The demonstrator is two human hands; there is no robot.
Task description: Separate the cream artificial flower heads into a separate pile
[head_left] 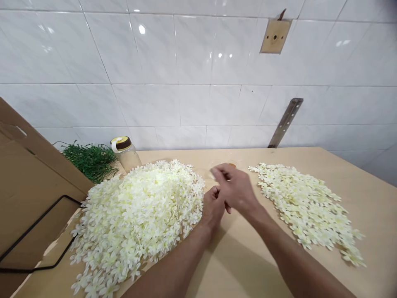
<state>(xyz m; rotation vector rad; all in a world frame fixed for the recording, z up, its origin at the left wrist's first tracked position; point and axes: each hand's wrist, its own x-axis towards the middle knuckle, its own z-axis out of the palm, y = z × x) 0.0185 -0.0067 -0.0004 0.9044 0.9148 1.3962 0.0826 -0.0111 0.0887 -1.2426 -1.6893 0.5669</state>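
My left hand (pixel 214 203) is closed at the middle of the table, its fingers curled around something I cannot make out. Just above and to its right is my right hand (pixel 234 184), blurred, with thumb and fingers pinched together near a small pale thing too smeared to name. The two hands touch or overlap. A large heap of white artificial flowers (pixel 145 207) lies left of them, and a flatter spread of cream flowers (pixel 307 203) lies to the right. Behind my right hand, a small orange thing (pixel 232 165) shows partly.
A clear bottle with a yellow and brown lid (pixel 125 151) stands behind the heap, beside green artificial stems (pixel 89 159). Cardboard (pixel 37 182) and a black wire frame (pixel 34 231) are at left. A metal bracket (pixel 285 123) rises against the tiled wall.
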